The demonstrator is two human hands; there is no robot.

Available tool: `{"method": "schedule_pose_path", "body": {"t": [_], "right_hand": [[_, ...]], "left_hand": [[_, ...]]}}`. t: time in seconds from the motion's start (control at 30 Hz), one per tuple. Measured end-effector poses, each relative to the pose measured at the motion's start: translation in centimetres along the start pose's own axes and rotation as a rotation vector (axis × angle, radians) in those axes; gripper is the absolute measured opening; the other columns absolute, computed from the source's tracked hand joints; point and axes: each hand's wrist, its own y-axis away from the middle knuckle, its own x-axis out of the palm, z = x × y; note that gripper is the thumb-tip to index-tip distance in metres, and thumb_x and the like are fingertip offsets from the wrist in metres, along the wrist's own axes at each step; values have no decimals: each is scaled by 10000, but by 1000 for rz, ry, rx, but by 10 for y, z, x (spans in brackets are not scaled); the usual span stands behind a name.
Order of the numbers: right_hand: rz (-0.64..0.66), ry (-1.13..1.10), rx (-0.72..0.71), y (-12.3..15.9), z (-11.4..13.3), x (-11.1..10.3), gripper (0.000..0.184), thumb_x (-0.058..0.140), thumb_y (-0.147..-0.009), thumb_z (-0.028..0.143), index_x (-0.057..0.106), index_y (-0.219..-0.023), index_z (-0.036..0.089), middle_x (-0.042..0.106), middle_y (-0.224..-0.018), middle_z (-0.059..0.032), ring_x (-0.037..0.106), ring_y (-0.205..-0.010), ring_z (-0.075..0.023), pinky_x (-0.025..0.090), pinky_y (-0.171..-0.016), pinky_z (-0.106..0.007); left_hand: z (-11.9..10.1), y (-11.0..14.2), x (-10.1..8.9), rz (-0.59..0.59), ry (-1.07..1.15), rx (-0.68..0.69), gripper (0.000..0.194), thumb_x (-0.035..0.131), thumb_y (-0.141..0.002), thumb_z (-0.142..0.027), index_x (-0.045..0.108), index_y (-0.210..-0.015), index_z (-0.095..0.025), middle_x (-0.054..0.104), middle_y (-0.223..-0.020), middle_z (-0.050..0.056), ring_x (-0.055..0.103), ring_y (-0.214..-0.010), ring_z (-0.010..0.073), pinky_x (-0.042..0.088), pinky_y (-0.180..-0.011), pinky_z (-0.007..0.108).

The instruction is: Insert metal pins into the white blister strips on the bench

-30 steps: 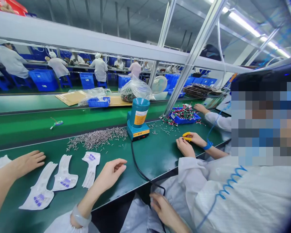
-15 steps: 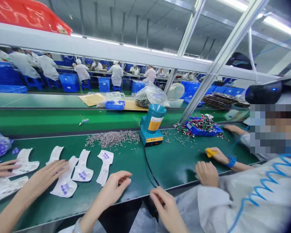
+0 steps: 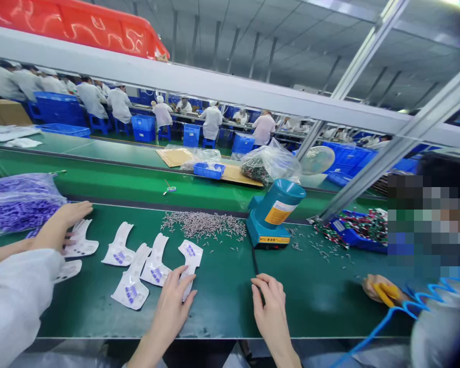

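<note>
My left hand lies over the lower end of a curved white plastic piece with small purple parts on it. Its fingers are apart and touch the piece; its thumb points right. My right hand hovers at the black cable, fingers loosely bent and apart, with nothing seen in them. To the left of my left hand lie more white pieces with purple parts, among them one piece near the front and another farther back.
A heap of small screws lies beside a teal machine with a funnel top. At left, a co-worker's hand reaches over white pieces near a bag of purple parts. Another co-worker's hand holds something yellow, near a blue bin of wires.
My left hand has moved onto the rightmost white piece. My right hand has come up from the table edge over the tabletop. The left co-worker's arm has reached farther back; the view has turned left.
</note>
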Motion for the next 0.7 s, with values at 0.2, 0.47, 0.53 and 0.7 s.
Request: {"method": "schedule_pose_path", "body": {"t": [0.2, 0.47, 0.53, 0.7], "right_hand": [[277, -282, -89, -53, 48, 40, 217, 435, -985, 196, 652, -974, 196, 653, -957, -82, 648, -869, -208, 529, -789, -311], [473, 5, -257, -95, 67, 93, 215, 467, -941, 84, 658, -893, 169, 630, -925, -111, 623, -884, -252, 534, -798, -357], [471, 34, -235, -93, 67, 94, 221, 453, -943, 81, 650, -885, 162, 627, -908, -123, 621, -857, -263, 528, -780, -376], [460, 6, -157, -84, 64, 75, 233, 411, -969, 94, 618, -901, 178, 630, -913, -89, 625, -822, -212, 507, -767, -314]], "left_hand": [[7, 4, 0, 6, -78, 68, 262, 525, -928, -220, 654, -1150, -272, 607, -1235, 113, 620, -1141, 303, 572, -921, 477], [7, 21, -9, 83, -165, 153, 255, 569, -933, -231, 638, -1176, -260, 624, -1183, 123, 659, -1053, 274, 616, -821, 398], [6, 23, -8, 90, -167, 189, 248, 577, -933, -235, 646, -1170, -257, 631, -1174, 124, 666, -1038, 268, 619, -804, 371], [0, 23, 4, 66, -116, 299, 210, 572, -954, -290, 668, -1135, -247, 660, -1117, 123, 687, -944, 247, 617, -740, 316]]}}
